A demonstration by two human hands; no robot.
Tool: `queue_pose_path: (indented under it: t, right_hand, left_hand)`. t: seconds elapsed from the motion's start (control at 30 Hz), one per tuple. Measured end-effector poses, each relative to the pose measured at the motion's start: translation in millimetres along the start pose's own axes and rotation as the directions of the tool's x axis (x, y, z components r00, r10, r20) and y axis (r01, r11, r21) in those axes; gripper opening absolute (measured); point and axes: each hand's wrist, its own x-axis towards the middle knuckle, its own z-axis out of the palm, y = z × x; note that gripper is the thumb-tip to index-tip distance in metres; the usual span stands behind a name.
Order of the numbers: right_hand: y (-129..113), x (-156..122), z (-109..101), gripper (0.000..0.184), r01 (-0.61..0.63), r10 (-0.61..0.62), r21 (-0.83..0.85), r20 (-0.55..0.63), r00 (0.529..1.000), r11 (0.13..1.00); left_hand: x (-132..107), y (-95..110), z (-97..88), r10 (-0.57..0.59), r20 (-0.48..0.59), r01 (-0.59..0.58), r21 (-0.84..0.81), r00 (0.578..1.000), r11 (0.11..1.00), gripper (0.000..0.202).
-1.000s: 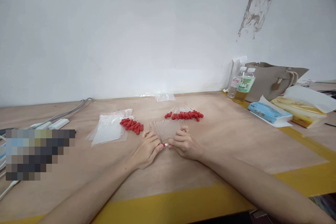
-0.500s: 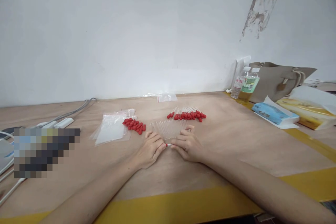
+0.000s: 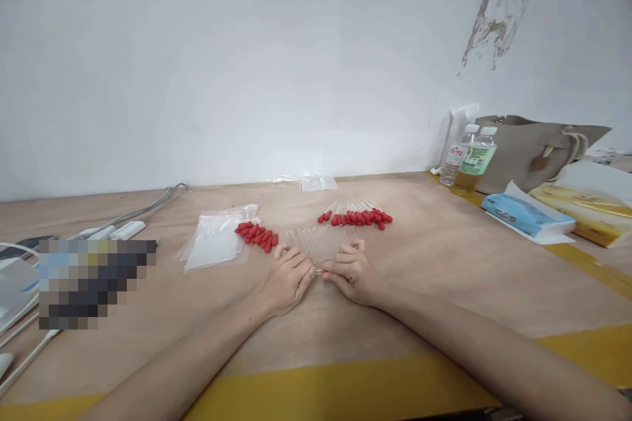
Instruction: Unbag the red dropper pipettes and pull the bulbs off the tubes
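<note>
My left hand [image 3: 289,279] is closed, thumb and fingers pinching a red rubber bulb that its fingertips now cover. My right hand [image 3: 353,276] pinches a thin clear glass dropper tube [image 3: 318,272], whose short middle part shows between the two hands. Just beyond my fingers lies a row of clear glass tubes [image 3: 316,243], side by side. Left of that row is a pile of loose red rubber bulbs [image 3: 257,235]. Behind the row, several droppers with red bulbs [image 3: 358,217] lie with their glass tips toward the wall.
Clear zip bags [image 3: 212,243] are stacked left of the bulbs; another bag [image 3: 318,183] lies by the wall. Cables and a power strip [image 3: 128,230] sit at left. On the right are bottles [image 3: 474,161], a grey bag [image 3: 523,151] and tissue packs [image 3: 528,210].
The red end seen between my hands has gone behind my left fingertips, and the hands are slightly closer. The whole view has shifted a little.
</note>
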Motion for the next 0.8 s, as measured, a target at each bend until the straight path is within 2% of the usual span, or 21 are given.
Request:
queue_pose_path:
  t: [0.1,0.23,0.4,0.5,0.57,0.67,0.73,0.8]
  right_hand:
    - [3,-1,-1,0.019,0.118,-0.125,-0.115,-0.060,0.990,0.986]
    - [7,-3,-2,0.017,0.255,-0.284,-0.254,-0.086,0.955,0.933]
    - [10,-6,-7,0.021,0.313,-0.350,-0.294,-0.081,0.933,0.903]
    - [13,-9,-15,0.025,0.317,-0.349,-0.282,-0.068,0.935,0.905]
    - [18,-11,-20,0.025,0.241,-0.273,-0.277,-0.080,0.959,0.930]
    - [28,-11,-22,0.022,-0.022,-0.018,-0.267,-0.146,0.989,0.964]
    - [34,-10,-20,0.025,-0.209,0.166,-0.248,-0.182,0.969,0.946]
    - [39,-7,-17,0.028,-0.340,0.301,-0.230,-0.190,0.935,0.912]
  left_hand:
    - [0,-1,-0.7,-0.008,0.018,0.008,-0.031,1.000,0.999,0.029]
    - [-1,-2,-0.9,-0.010,0.017,0.011,-0.070,1.000,0.997,0.030]
    - [-2,-2,-2.1,-0.001,0.034,0.004,-0.095,0.999,0.996,0.029]
    - [-5,-6,-3.4,-0.033,0.021,0.035,-0.115,0.999,0.993,0.031]
    - [-9,-11,-4.0,-0.097,-0.010,0.095,-0.127,0.995,0.987,0.032]
    - [-13,-17,-4.7,-0.209,-0.030,0.200,-0.190,0.977,0.961,0.031]
    - [-14,-20,-6.1,-0.282,-0.029,0.266,-0.249,0.959,0.931,0.030]
    - [-13,-22,-9.0,-0.357,-0.036,0.333,-0.285,0.933,0.899,0.030]
